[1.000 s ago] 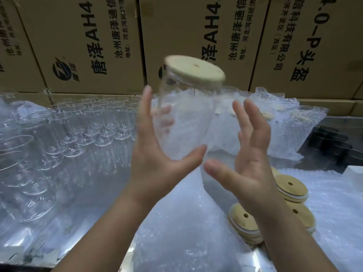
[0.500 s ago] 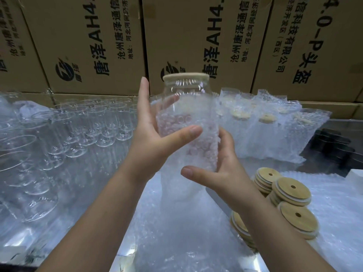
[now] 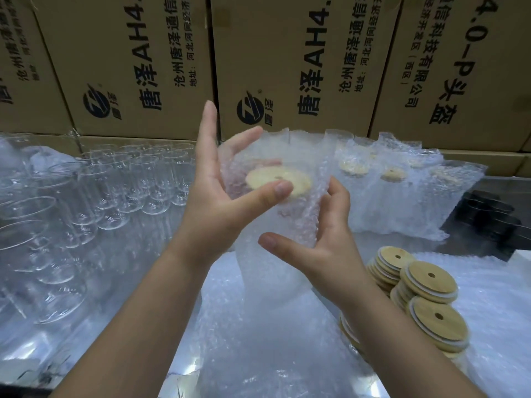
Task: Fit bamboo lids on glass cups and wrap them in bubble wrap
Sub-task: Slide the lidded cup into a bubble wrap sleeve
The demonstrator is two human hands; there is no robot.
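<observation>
The middle box reads 唐泽AH4 in big black print, with 沧州唐泽通信 and 地址:河北河间经济开 beside it (both cut off at the top). The left box carries the same. The right box shows 信科技有限公司, (西区) and 4.0-P头盔.

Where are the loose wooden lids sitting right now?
In the head view, the loose bamboo lids are heaped at lower right, just right of the right hand and in front of the wrapped cups.

Glass cups left, bamboo lids right, cartons behind
</observation>
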